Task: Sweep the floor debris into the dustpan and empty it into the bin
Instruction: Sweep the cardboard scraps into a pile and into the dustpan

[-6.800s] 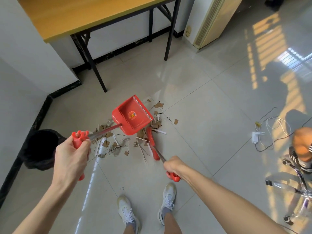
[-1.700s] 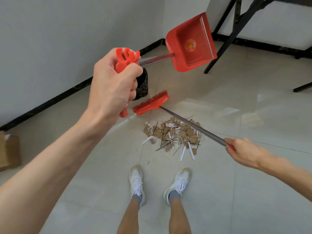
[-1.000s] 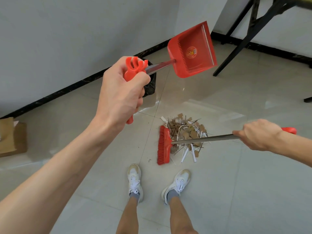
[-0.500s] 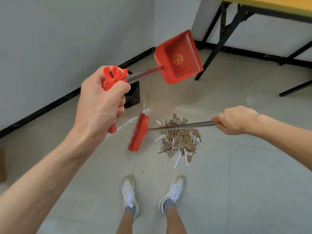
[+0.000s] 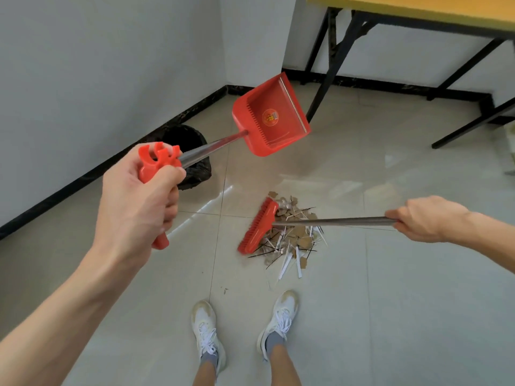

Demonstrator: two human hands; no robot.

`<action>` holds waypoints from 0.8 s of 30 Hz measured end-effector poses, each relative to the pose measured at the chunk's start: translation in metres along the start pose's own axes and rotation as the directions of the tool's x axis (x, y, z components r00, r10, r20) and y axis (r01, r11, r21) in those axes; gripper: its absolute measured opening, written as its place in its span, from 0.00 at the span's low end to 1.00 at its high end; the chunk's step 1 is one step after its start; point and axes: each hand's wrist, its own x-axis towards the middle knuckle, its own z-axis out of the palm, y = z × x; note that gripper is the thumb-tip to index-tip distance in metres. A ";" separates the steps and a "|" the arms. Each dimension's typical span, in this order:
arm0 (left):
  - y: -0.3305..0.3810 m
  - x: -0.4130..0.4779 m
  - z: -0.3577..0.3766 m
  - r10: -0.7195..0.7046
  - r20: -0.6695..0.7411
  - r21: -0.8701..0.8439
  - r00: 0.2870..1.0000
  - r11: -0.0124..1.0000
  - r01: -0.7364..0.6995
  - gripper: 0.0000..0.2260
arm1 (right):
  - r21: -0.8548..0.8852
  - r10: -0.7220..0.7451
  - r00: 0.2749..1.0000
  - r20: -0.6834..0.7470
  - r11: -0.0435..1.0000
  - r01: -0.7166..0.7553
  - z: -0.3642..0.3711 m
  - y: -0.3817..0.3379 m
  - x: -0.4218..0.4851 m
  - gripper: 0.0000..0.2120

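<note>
My left hand (image 5: 136, 196) grips the red handle of a long dustpan (image 5: 271, 115), whose red pan hangs in the air, apparently empty, above the floor. My right hand (image 5: 426, 220) holds the metal shaft of a broom; its red brush head (image 5: 257, 230) rests against the left side of a pile of debris (image 5: 292, 238): brown card bits, white strips and thin dark sticks on the tiled floor ahead of my feet. A bin (image 5: 185, 151) lined with a black bag stands by the left wall, partly hidden behind my left hand and the dustpan shaft.
A yellow-topped table with black metal legs (image 5: 328, 68) stands at the back right. White walls with black skirting (image 5: 69, 188) meet in a corner behind the bin. My two white shoes (image 5: 207, 334) stand just short of the pile.
The brush head has moved right, from beside the pile to against its left edge. The dustpan stays raised in my left hand. The view has shifted slightly.
</note>
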 end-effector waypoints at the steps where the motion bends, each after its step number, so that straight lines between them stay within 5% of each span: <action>1: -0.001 0.000 0.002 0.003 -0.002 0.003 1.000 1.000 -0.003 0.09 | 0.059 0.024 0.999 0.024 0.998 -0.025 0.005 0.009 -0.007 0.14; 10: -0.005 0.011 0.025 0.029 0.021 0.039 0.999 0.999 -0.030 0.08 | 0.512 0.270 0.958 0.092 0.813 -0.278 0.033 0.028 -0.002 0.09; 24: -0.023 0.027 0.063 -0.035 0.035 0.106 0.999 0.994 0.031 0.08 | 0.622 0.338 0.824 0.455 0.541 -0.565 0.034 0.023 0.042 0.14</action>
